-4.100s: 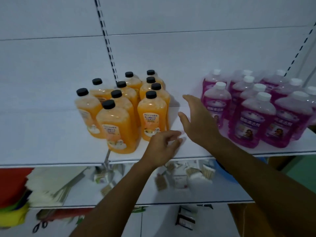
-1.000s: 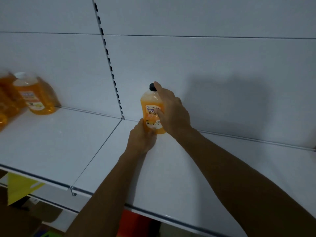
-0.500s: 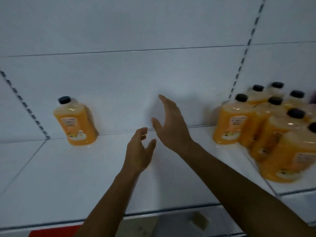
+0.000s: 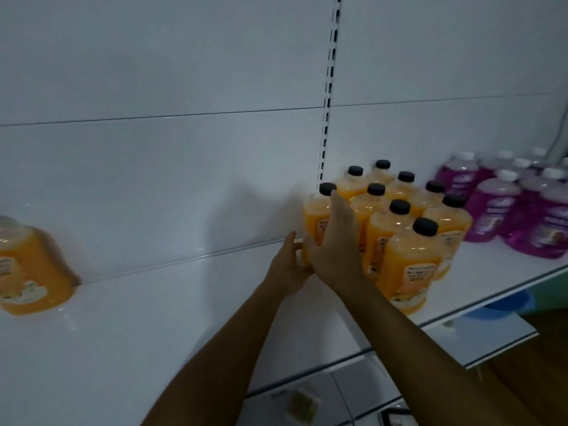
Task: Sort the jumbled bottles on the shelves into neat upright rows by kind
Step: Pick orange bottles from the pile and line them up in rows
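A cluster of several upright orange bottles (image 4: 399,232) with black caps stands on the white shelf (image 4: 153,333) right of centre. Both my hands are on its leftmost orange bottle (image 4: 315,218), which stands near the back wall. My right hand (image 4: 338,241) wraps over its front and right side, fingers reaching up toward the cap. My left hand (image 4: 287,267) grips its lower left side. A lone orange bottle (image 4: 27,269) stands against the back wall at the far left. Purple bottles (image 4: 510,210) with white caps stand in rows at the far right.
A slotted upright rail (image 4: 329,87) runs down the back wall just behind the orange cluster. A wide stretch of white shelf lies between the lone bottle and the cluster. Below the shelf edge is a lower shelf (image 4: 461,339) with small items and something blue.
Half a second ago both hands hovered open over the bare shelf after leaving the lone bottle at the wall. They have moved right and taken hold of the cluster's leftmost bottle.
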